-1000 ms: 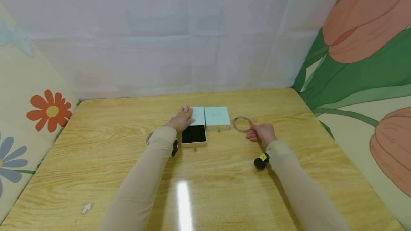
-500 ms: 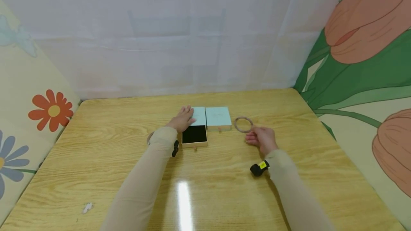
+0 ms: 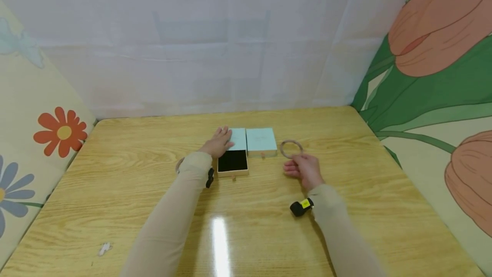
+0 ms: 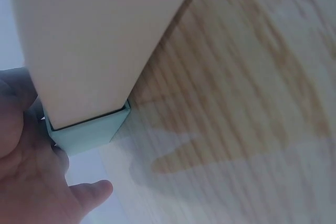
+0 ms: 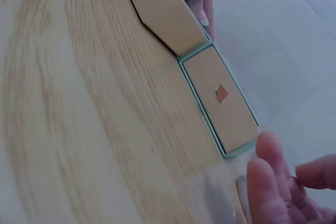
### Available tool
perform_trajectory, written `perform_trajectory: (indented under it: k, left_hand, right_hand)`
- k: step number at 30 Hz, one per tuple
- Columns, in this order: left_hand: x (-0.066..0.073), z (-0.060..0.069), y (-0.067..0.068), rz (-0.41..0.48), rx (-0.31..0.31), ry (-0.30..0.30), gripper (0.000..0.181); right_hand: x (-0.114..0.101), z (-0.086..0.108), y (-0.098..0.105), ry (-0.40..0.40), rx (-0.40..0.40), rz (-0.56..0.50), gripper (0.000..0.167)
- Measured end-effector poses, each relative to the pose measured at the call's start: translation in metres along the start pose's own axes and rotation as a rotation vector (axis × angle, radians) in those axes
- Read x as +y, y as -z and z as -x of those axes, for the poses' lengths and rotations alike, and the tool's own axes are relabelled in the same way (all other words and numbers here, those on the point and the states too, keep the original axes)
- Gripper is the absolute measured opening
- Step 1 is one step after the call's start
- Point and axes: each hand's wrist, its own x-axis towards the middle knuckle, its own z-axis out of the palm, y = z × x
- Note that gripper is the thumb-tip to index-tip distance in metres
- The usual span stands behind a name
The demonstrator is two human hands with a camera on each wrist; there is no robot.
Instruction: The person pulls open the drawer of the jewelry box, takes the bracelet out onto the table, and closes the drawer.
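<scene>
My left hand (image 3: 217,143) rests on the pale blue sleeve (image 3: 239,138) of the left gift box, its fingers straight. That box's drawer (image 3: 232,162), lined in black, stands pulled out toward me. In the left wrist view, the drawer's side (image 4: 100,51) juts from the sleeve rim (image 4: 86,132). A brownish bangle (image 3: 282,147) lies flat at the right. My right hand (image 3: 305,170) is at its near edge, fingertips touching or just short of it. In the right wrist view, that hand's thumb and fingers (image 5: 270,148) are apart, and they partly hide the bangle (image 5: 242,192).
A second pale blue gift box (image 3: 261,139), closed, with a small tab (image 5: 222,94) on its front, stands against the left one. Another ring-like rim (image 3: 178,165) shows beside my left cuff. A worn patch (image 3: 104,249) marks the wooden table (image 3: 261,230).
My right hand has slid left and toward me, from the bangle's right edge to its near edge. The bangle stays in place. My left hand and the boxes have not moved.
</scene>
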Motion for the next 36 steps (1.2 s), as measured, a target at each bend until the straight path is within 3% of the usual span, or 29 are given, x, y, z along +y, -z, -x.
perform_trajectory:
  k: [8, 16, 23, 36]
  left_hand:
    - [-0.003, -0.002, -0.001, 0.023, -0.007, 0.004, 0.06]
    - [-0.008, -0.007, -0.003, 0.025, -0.003, -0.002, 0.06]
    - [-0.01, -0.009, -0.005, 0.019, -0.002, -0.006, 0.06]
    - [-0.01, -0.009, -0.006, 0.012, -0.01, -0.013, 0.06]
  right_hand:
    - [0.002, 0.005, -0.011, -0.011, -0.045, 0.028, 0.036]
    - [0.01, 0.013, -0.023, 0.053, -0.094, 0.024, 0.019]
    - [0.015, 0.014, -0.036, 0.006, -0.107, 0.133, 0.024]
    - [0.023, 0.024, -0.053, -0.042, -0.171, 0.183, 0.024]
